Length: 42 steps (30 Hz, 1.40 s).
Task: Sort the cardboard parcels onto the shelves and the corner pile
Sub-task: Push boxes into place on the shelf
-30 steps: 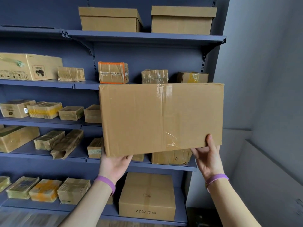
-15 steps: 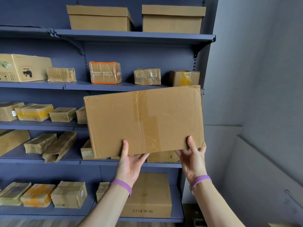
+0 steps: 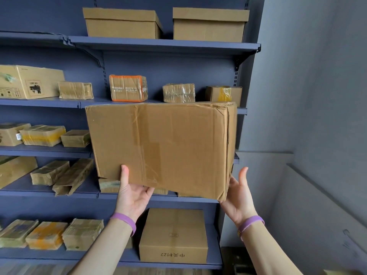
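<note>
I hold a large taped cardboard parcel (image 3: 162, 147) chest-high in front of the blue shelves (image 3: 162, 45), level with the third shelf. My left hand (image 3: 131, 193) grips its lower edge, thumb up on the front face and fingers hidden underneath. At the crumpled lower right corner my right hand (image 3: 239, 197) holds the parcel from below and the side, its fingers hidden behind. Both wrists wear purple bands.
Two lidded boxes (image 3: 122, 22) (image 3: 210, 23) stand on the top shelf. Several small taped parcels (image 3: 128, 88) fill the shelves below. A flat box (image 3: 174, 235) sits on the bottom shelf. Grey walls (image 3: 317, 96) close the corner at right.
The parcel has levelled out and turned, so its right side face now shows. My left hand slid left along the bottom edge and my right hand moved to the lower right corner.
</note>
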{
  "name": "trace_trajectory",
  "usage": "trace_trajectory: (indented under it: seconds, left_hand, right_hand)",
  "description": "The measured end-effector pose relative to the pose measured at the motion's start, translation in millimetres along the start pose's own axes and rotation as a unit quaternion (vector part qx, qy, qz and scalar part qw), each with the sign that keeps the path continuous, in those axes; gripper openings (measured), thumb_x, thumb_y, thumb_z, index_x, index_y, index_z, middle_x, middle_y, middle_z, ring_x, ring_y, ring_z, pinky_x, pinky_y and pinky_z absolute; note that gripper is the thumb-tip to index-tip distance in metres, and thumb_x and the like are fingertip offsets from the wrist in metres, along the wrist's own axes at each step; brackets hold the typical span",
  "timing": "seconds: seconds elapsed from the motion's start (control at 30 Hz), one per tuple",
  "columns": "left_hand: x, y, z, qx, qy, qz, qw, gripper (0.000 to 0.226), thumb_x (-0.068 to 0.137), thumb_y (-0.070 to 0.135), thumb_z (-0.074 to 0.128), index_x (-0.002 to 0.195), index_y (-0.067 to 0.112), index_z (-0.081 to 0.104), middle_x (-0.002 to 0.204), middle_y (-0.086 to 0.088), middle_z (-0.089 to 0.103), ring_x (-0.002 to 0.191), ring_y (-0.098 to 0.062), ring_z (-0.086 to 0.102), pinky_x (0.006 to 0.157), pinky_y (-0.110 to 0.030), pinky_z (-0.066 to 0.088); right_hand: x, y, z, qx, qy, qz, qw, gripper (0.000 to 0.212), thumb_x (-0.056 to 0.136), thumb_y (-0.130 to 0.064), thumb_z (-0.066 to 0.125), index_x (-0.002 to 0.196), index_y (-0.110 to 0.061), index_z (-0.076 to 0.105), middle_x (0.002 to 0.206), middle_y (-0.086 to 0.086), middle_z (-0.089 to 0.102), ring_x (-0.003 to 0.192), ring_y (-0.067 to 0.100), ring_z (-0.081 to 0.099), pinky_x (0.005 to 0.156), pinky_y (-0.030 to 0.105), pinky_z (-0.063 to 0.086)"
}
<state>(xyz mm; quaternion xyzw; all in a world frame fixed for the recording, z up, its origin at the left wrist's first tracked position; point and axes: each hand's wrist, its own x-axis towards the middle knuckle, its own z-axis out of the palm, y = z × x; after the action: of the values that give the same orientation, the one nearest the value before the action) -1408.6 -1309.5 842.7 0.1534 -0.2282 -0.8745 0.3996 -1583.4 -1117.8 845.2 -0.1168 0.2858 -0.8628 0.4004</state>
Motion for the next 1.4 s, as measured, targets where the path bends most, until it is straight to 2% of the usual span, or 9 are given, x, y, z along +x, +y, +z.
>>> trace_trajectory:
  seconds: [0.17, 0.43, 0.57, 0.7, 0.8, 0.9, 1.03, 1.2, 1.4]
  left_hand:
    - [-2, 1, 2, 0.022, 0.020, 0.008, 1.000, 0.053, 0.084, 0.064, 0.060, 0.114, 0.020, 0.062, 0.091, -0.007, 0.077, 0.104, -0.026, 0.065, 0.085, -0.042, 0.054]
    - [-7, -10, 18, 0.080, -0.086, -0.066, 0.991, 0.059, 0.094, 0.061, 0.044, 0.132, 0.020, 0.059, 0.130, -0.010, 0.066, 0.126, -0.028, 0.057, 0.110, -0.048, 0.039]
    - [-5, -18, 17, 0.051, -0.050, -0.074, 0.995, 0.055, 0.090, 0.066, 0.050, 0.125, 0.026, 0.063, 0.118, -0.006, 0.072, 0.111, -0.028, 0.065, 0.088, -0.045, 0.052]
    - [6, -18, 11, 0.073, -0.036, -0.069, 0.994, 0.052, 0.101, 0.055, 0.043, 0.142, 0.025, 0.051, 0.097, -0.006, 0.076, 0.080, -0.026, 0.074, 0.062, -0.039, 0.059]
    - [5, -20, 12, 0.070, -0.054, -0.070, 0.994, 0.061, 0.090, 0.066, 0.052, 0.136, 0.026, 0.057, 0.113, -0.006, 0.073, 0.101, -0.029, 0.071, 0.079, -0.045, 0.058]
    - [-1, -25, 13, 0.054, -0.048, -0.069, 0.995, 0.069, 0.077, 0.072, 0.060, 0.133, 0.031, 0.060, 0.129, -0.007, 0.067, 0.122, -0.033, 0.060, 0.105, -0.052, 0.044]
    - [-4, -31, 13, 0.038, -0.026, -0.027, 0.999, 0.070, 0.075, 0.068, 0.062, 0.134, 0.030, 0.058, 0.128, -0.007, 0.067, 0.121, -0.031, 0.059, 0.103, -0.052, 0.045]
    - [-5, -31, 13, 0.033, -0.022, 0.002, 0.999, 0.071, 0.075, 0.063, 0.061, 0.135, 0.027, 0.056, 0.132, -0.007, 0.064, 0.124, -0.028, 0.056, 0.108, -0.051, 0.041]
    - [-8, -35, 13, 0.039, -0.017, 0.012, 0.999, 0.070, 0.076, 0.057, 0.061, 0.136, 0.023, 0.055, 0.131, -0.008, 0.064, 0.121, -0.026, 0.058, 0.102, -0.048, 0.044]
  right_hand:
    - [-4, 6, 8, 0.018, -0.018, 0.005, 1.000, 0.081, 0.078, -0.063, 0.067, 0.143, -0.018, 0.051, 0.141, 0.012, 0.056, 0.132, 0.033, 0.051, 0.116, 0.052, 0.032]
    - [-11, 21, 15, 0.031, -0.028, -0.041, 0.998, 0.063, 0.086, -0.044, 0.056, 0.141, -0.015, 0.049, 0.133, 0.009, 0.063, 0.123, 0.026, 0.060, 0.097, 0.048, 0.052]
    - [-20, 24, 17, -0.012, -0.064, -0.047, 0.997, 0.054, 0.087, -0.033, 0.059, 0.136, -0.012, 0.053, 0.134, 0.010, 0.062, 0.122, 0.026, 0.061, 0.093, 0.045, 0.055]
    - [-24, 25, 14, -0.070, -0.090, -0.029, 0.993, 0.063, 0.085, -0.026, 0.070, 0.140, -0.005, 0.048, 0.136, 0.016, 0.059, 0.123, 0.031, 0.059, 0.081, 0.042, 0.059]
    - [-21, 24, 10, -0.058, -0.078, -0.036, 0.995, 0.082, 0.074, -0.032, 0.084, 0.143, -0.009, 0.046, 0.139, 0.015, 0.058, 0.126, 0.031, 0.057, 0.081, 0.044, 0.058]
    - [-18, 25, 6, -0.031, -0.049, -0.026, 0.998, 0.062, 0.085, -0.036, 0.065, 0.141, -0.016, 0.049, 0.136, 0.011, 0.060, 0.125, 0.029, 0.058, 0.083, 0.045, 0.059]
    - [-15, 21, 3, -0.132, 0.004, -0.073, 0.989, 0.057, 0.086, -0.044, 0.061, 0.137, -0.021, 0.052, 0.129, 0.006, 0.065, 0.107, 0.023, 0.066, 0.076, 0.038, 0.059]
    - [-9, 11, 4, -0.252, 0.056, -0.146, 0.955, 0.065, 0.085, -0.046, 0.067, 0.142, -0.045, 0.035, 0.138, -0.006, 0.055, 0.124, 0.023, 0.056, 0.088, 0.046, 0.057]
    - [17, 30, 0, -0.097, 0.015, 0.013, 0.995, 0.092, 0.068, -0.070, 0.076, 0.146, -0.047, 0.033, 0.142, -0.006, 0.055, 0.125, 0.027, 0.058, 0.090, 0.055, 0.054]
